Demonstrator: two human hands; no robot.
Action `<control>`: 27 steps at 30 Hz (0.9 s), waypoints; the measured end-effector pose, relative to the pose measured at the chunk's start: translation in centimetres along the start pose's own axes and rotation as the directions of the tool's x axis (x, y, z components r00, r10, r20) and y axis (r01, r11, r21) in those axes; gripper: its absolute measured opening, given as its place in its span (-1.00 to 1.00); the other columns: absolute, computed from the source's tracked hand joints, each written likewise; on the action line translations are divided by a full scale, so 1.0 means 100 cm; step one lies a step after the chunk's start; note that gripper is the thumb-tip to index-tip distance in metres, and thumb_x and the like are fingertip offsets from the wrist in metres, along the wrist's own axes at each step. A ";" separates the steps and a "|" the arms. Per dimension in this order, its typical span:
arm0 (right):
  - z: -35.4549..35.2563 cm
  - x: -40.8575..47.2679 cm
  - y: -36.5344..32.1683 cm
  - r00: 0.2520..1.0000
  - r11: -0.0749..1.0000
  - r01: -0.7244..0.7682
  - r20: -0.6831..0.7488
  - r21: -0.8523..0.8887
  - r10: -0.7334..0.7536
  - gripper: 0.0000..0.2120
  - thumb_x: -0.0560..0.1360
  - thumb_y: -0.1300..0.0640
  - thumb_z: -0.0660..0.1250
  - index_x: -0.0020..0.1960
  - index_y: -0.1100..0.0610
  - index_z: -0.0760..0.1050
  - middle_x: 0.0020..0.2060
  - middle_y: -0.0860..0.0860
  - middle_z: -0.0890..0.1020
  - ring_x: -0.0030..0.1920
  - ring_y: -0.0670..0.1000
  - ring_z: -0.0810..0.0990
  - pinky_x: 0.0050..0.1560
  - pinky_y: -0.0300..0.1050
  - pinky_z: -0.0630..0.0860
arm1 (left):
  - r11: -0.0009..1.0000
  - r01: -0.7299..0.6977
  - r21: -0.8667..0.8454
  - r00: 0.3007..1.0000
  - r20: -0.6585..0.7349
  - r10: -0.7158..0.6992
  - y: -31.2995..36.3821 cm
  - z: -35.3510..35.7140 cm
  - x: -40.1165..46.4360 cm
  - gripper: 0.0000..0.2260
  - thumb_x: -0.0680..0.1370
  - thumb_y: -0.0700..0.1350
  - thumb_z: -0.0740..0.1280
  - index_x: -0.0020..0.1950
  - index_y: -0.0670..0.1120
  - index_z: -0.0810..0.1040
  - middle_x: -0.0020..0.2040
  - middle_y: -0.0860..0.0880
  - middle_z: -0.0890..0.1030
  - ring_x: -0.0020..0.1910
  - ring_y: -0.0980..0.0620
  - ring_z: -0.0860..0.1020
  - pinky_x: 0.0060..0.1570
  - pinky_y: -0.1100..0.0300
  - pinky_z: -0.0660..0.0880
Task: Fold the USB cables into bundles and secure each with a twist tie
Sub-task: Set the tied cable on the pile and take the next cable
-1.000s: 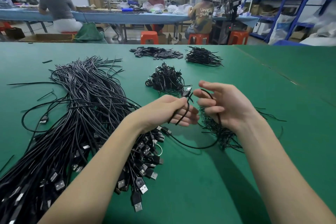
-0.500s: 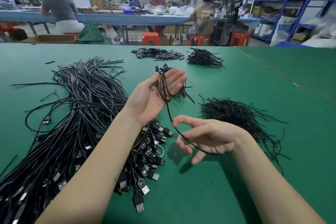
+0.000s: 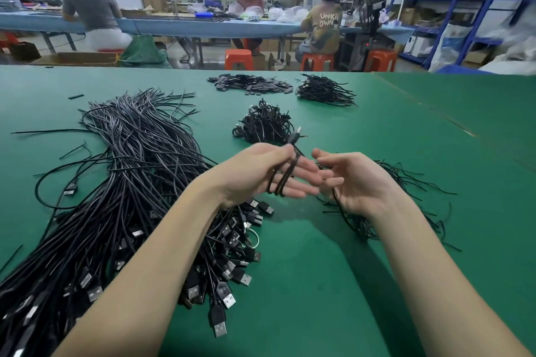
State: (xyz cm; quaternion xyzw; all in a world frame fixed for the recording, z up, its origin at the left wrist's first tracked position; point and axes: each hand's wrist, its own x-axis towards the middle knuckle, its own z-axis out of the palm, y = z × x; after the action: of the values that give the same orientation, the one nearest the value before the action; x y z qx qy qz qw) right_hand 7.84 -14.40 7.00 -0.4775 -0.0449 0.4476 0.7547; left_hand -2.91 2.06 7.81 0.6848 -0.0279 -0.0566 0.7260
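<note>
Right hand (image 3: 356,182) risen beside left hand (image 3: 261,174), left grip pinching looped cable (image 3: 285,174), plug pointing up-away, right grip relaxed

Left hand (image 3: 261,175) pinching looped USB cable (image 3: 282,180), right hand (image 3: 355,184) beside it, green table (image 3: 319,269)

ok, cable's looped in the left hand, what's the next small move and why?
Probably drop the right hand to the twist ties just beneath it and pinch one. The left hand holds the folded cable with no tie around it, and the right hand's fingers look free apart from a trailing strand.
</note>
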 end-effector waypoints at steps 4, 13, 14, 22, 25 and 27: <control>0.013 -0.010 -0.004 0.988 0.854 0.129 -0.007 -0.505 -0.154 -0.80 0.64 0.32 0.09 -0.05 0.09 0.41 -0.38 0.00 0.47 -0.52 -0.13 0.28 -0.58 -0.34 0.19 | 0.984 0.100 0.147 0.995 -0.032 -0.096 -0.003 0.005 0.001 -0.58 0.74 -0.04 0.02 0.16 -0.28 0.58 0.08 -0.27 0.69 0.11 -0.21 0.67 0.11 0.04 0.62; 0.027 -0.028 -0.014 0.965 0.660 0.201 0.029 -0.724 -0.262 -0.77 0.61 0.37 0.14 -0.04 0.12 0.48 -0.27 0.03 0.59 -0.41 -0.07 0.47 -0.34 -0.18 0.57 | 0.987 0.052 0.151 0.975 -0.221 -0.017 -0.011 0.009 0.011 -0.63 0.74 -0.05 0.05 0.13 -0.25 0.57 0.12 -0.22 0.68 0.11 -0.18 0.67 0.17 0.00 0.60; 0.028 -0.028 -0.015 0.962 0.662 0.220 0.049 -0.716 -0.268 -0.76 0.61 0.38 0.13 -0.04 0.12 0.48 -0.27 0.02 0.58 -0.40 -0.06 0.47 -0.32 -0.17 0.58 | 0.992 0.019 0.123 0.968 -0.250 0.012 -0.011 0.009 0.012 -0.63 0.74 -0.05 0.05 0.11 -0.23 0.58 0.11 -0.20 0.69 0.11 -0.18 0.67 0.17 -0.02 0.60; 0.029 -0.027 -0.003 0.956 0.733 0.280 0.252 -0.620 -0.152 -0.80 0.64 0.34 0.17 -0.03 0.09 0.46 -0.29 0.04 0.52 -0.39 -0.01 0.47 -0.15 0.02 0.64 | 0.914 -0.260 -0.313 0.923 -0.358 0.140 -0.004 0.007 0.017 -0.60 0.74 -0.07 -0.01 0.22 -0.30 0.51 -0.05 -0.19 0.70 -0.18 -0.05 0.68 -0.14 0.17 0.62; 0.025 -0.025 0.000 0.961 0.709 0.253 0.253 -0.658 -0.108 -0.77 0.65 0.31 0.14 0.00 0.02 0.47 -0.30 0.02 0.50 -0.41 -0.03 0.40 -0.33 -0.12 0.56 | 0.870 -0.307 -0.385 0.914 -0.375 0.156 -0.001 0.002 0.016 -0.59 0.74 -0.06 -0.04 0.26 -0.28 0.49 0.15 -0.20 0.67 0.00 -0.06 0.69 -0.01 0.14 0.62; 0.023 -0.023 0.002 0.967 0.713 0.236 0.230 -0.660 -0.107 -0.72 0.64 0.33 0.11 -0.02 -0.02 0.45 -0.32 0.00 0.45 -0.47 -0.07 0.28 -0.52 -0.30 0.30 | 0.872 -0.304 -0.384 0.915 -0.372 0.155 -0.001 0.002 0.017 -0.59 0.74 -0.06 -0.04 0.27 -0.27 0.49 0.17 -0.20 0.66 0.11 -0.07 0.67 0.06 0.13 0.62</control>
State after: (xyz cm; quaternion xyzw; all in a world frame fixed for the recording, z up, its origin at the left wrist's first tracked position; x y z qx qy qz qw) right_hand 5.24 -14.40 8.95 -0.6734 -0.3163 0.3678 0.5579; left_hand -1.26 1.61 7.63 0.4971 0.0251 0.1416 0.8557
